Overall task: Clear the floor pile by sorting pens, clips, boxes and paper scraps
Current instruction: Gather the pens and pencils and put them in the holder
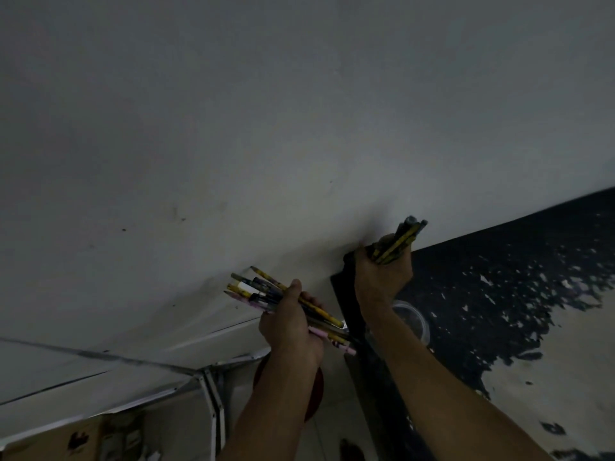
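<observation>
My left hand (pixel 293 327) grips a fanned bundle of pens and pencils (pixel 263 291), yellow, pink and dark ones, with the tips pointing up-left toward the wall. My right hand (pixel 379 277) grips a second, tighter bundle of yellow and dark pencils (pixel 399 241), held upright above a dark surface. Both hands are raised in front of a pale wall. The floor pile itself is out of view.
A dark worn surface with chipped paint (pixel 515 287) runs to the right. On it, behind my right forearm, stands a clear round plastic container (pixel 412 321). A white metal frame (pixel 213 397) and a red round object (pixel 316 390) lie below my left arm.
</observation>
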